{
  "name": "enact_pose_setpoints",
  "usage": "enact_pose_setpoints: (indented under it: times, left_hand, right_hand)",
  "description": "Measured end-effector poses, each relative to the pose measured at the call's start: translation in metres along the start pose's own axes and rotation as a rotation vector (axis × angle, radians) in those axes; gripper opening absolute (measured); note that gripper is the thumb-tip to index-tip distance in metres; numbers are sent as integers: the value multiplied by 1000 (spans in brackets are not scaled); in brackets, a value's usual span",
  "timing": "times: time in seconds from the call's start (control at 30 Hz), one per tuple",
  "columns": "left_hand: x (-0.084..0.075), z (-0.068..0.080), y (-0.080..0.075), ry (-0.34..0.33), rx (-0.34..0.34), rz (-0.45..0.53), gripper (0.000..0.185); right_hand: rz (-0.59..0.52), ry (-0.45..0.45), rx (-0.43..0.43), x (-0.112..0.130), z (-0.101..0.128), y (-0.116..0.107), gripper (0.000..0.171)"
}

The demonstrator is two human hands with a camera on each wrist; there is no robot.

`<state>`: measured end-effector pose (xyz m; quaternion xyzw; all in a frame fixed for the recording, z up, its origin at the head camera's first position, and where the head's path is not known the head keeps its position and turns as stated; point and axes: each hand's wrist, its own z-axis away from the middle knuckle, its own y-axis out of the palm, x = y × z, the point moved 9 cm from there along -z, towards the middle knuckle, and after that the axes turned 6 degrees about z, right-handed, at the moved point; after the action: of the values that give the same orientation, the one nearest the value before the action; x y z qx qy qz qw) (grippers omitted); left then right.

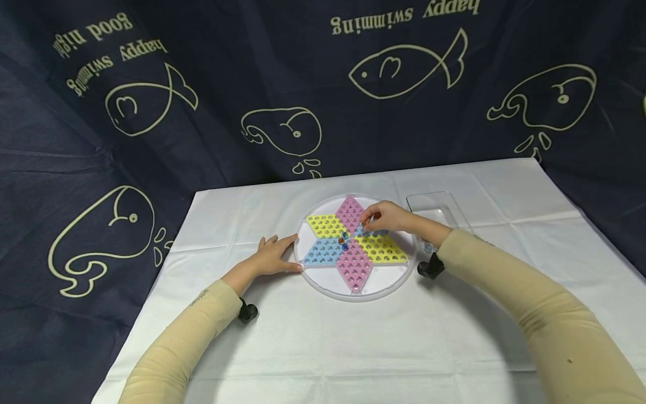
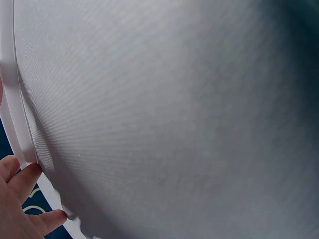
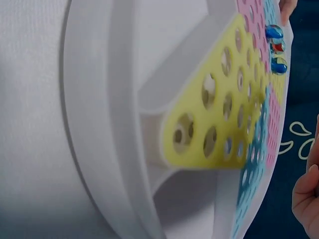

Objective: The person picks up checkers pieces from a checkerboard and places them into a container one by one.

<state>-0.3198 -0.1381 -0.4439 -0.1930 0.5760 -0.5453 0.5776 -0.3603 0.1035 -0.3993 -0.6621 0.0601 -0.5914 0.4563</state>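
A round white Chinese checkers board point(image 1: 323, 279) carries a star of pink, yellow and blue perforated points. Near its middle sit a blue marble point(image 1: 345, 247), a red marble point(image 1: 341, 240) and another blue marble point(image 1: 345, 235). My right hand point(image 1: 386, 216) pinches an orange-red marble point(image 1: 364, 223) over the blue point at the upper right. That hand only partly enters the right wrist view, at its right edge. With fingers spread, my left hand point(image 1: 272, 257) touches the board's left rim; in the left wrist view its fingers point(image 2: 27, 181) rest by the white edge.
A clear plastic box point(image 1: 429, 194) stands to the right of the board, partly covered by the right forearm. White cloth point(image 1: 323, 336) covers the table. Behind it hangs a dark blue curtain point(image 1: 217, 134) with fish and whale drawings.
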Motion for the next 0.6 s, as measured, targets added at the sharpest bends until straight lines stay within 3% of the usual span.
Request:
enact_pose_setpoints:
  times: [0.6]
  left_hand:
    - [1, -1, 1, 2, 6, 3, 90]
  right_hand:
    - [-4, 22, -80, -8, 14, -34, 28]
